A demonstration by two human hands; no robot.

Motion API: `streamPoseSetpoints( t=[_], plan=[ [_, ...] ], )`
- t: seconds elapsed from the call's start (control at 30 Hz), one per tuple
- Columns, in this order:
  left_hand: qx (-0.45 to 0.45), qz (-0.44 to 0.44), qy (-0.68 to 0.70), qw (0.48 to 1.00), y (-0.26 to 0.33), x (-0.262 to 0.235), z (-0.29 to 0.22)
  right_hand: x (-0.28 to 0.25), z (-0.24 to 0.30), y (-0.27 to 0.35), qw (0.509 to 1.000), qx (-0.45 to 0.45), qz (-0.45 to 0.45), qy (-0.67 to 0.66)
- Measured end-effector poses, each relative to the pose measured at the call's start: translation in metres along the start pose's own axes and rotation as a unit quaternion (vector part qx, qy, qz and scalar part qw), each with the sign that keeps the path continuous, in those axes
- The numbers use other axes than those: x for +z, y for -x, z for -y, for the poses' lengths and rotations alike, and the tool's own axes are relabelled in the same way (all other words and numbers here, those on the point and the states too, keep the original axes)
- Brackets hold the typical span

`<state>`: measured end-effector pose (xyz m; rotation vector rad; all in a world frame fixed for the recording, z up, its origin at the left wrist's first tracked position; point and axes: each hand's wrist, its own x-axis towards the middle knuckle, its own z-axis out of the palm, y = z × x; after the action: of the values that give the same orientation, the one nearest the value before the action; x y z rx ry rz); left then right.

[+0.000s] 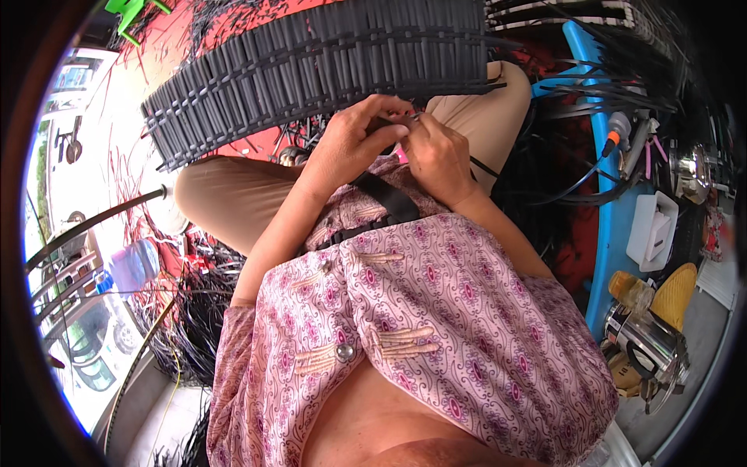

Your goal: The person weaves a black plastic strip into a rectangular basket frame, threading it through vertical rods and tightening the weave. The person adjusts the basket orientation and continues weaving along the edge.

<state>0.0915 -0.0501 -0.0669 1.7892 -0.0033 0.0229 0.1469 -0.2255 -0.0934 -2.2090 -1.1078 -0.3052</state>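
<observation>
A dark grey woven panel (311, 74) of wicker-like strips lies across my lap and the floor beyond, its near edge just past my fingers. My left hand (354, 140) is closed with thumb and fingers pinched around what looks like a dark plastic strip (381, 122). Close against it, my right hand (440, 152) has curled fingers pinching the same dark piece, whose ends are mostly hidden. A small pink item (401, 154) shows between the hands; its kind cannot be made out. Below them, a black strap (389, 194) crosses my patterned shirt.
Loose black strips (194, 311) are heaped at my left beside a clear plastic bottle (136, 265). To my right runs a blue bench (603, 233) with a cable and orange connector (612, 142), a white container (652, 231) and a shiny metal pot (650, 342). A green chair (128, 15) stands far left.
</observation>
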Motion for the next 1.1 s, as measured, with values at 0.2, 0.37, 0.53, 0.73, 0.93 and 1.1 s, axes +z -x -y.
streamPoseSetpoints(
  t=[0.2, 0.37, 0.53, 0.73, 0.93, 1.1],
  plan=[
    [0.012, -0.02, 0.05, 0.998, -0.002, 0.001, 0.013, -0.006, 0.002, -0.001, 1.0, 0.007, 0.001, 0.017],
    [-0.019, -0.026, 0.187, 0.982, 0.001, 0.0, 0.02, -0.006, 0.004, -0.003, 1.0, 0.004, -0.002, 0.023],
    [-0.031, -0.048, 0.189, 0.98, 0.004, -0.001, 0.016, -0.01, 0.008, -0.004, 0.999, 0.011, 0.02, -0.041],
    [-0.053, -0.037, 0.236, 0.97, 0.005, -0.001, 0.025, -0.01, 0.01, -0.001, 0.992, 0.053, 0.048, -0.104],
    [-0.126, -0.037, 0.228, 0.965, 0.009, -0.01, 0.017, -0.004, 0.002, 0.003, 0.966, 0.111, 0.108, -0.207],
    [-0.178, -0.055, 0.254, 0.949, 0.016, -0.018, 0.041, -0.007, -0.026, -0.007, 0.947, 0.235, 0.064, -0.208]
  ],
)
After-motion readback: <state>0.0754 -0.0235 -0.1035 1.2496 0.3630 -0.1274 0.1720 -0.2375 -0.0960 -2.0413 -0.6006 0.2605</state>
